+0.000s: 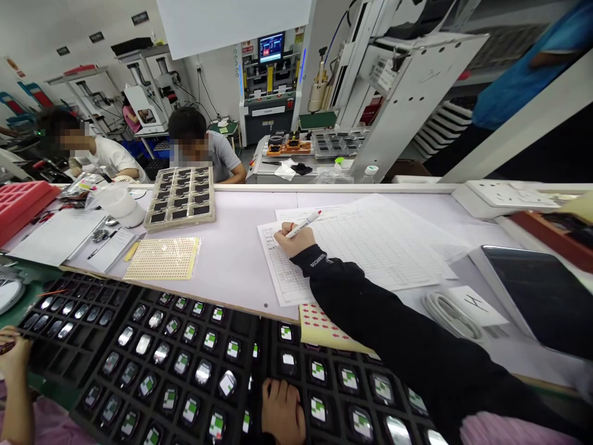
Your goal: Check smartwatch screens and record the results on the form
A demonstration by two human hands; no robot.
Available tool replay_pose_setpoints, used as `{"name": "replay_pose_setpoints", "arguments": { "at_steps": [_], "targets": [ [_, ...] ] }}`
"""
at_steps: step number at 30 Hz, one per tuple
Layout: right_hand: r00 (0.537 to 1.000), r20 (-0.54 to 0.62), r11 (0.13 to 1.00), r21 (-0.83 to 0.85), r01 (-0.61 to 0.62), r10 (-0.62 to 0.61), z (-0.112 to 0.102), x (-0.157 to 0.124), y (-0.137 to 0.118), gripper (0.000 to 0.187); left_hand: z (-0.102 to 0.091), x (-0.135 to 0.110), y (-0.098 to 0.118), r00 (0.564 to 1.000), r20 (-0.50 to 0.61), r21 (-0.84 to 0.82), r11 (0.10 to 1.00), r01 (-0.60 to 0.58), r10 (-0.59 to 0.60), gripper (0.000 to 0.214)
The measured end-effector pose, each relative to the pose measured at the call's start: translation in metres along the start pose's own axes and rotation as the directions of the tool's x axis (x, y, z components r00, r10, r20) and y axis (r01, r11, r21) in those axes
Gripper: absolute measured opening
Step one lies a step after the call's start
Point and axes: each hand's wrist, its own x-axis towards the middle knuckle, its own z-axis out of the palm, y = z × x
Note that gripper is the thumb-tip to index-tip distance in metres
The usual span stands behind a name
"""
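Observation:
My right hand [288,240], in a long black sleeve, is closed in a pinch on a white pen [303,224]. The pen's tip rests on a printed form sheet [370,247] lying on the pale work surface. At the bottom edge, my left hand [282,411] lies with curled fingers on a black tray [194,346] of small screen parts. What is under those fingers is hidden. A sticker sheet with red dots [319,324] lies between tray and form, just under my right forearm.
A beige tray of dark parts [180,198], a perforated yellow board [162,258] and papers lie at the left. A tablet [537,290], a coiled white cable [447,312] and a power strip [504,196] are at the right. Another person's hand [12,352] is at the far left; two people sit beyond the bench.

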Motion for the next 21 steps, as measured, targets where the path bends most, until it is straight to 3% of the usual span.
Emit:
{"name": "replay_pose_setpoints", "arguments": {
  "at_steps": [21],
  "targets": [
    [1.000,0.003,1.000,-0.013,0.021,-0.021,-0.0015,-0.0017,-0.0023,0.032,-0.0054,0.0023,0.0036,1.000,0.012,0.002,1.000,0.003,-0.003,0.017]
  ]
}}
